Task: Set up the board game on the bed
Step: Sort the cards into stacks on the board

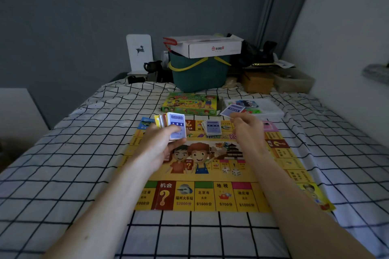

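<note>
Bed (73, 153), black-and-white grid sheet, against a grey wall. Yellow game board (210, 176) unfolded flat at centre. Left hand (162, 143) grips a fanned stack of cards (171, 125) above the board's far edge. Right hand (245, 127) pinches a single blue card (232, 110) by its corner. Small card pile (212, 127) lies on the board between the hands. Green game box (190, 104) and clear plastic tray (255, 108) just beyond; teal basket (199, 75) behind.

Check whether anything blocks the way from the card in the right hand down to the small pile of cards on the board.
Nothing visible does. The right hand pinches a single card above and just right of the card pile on the board. The left hand, holding the deck, stays off to the side.
</note>
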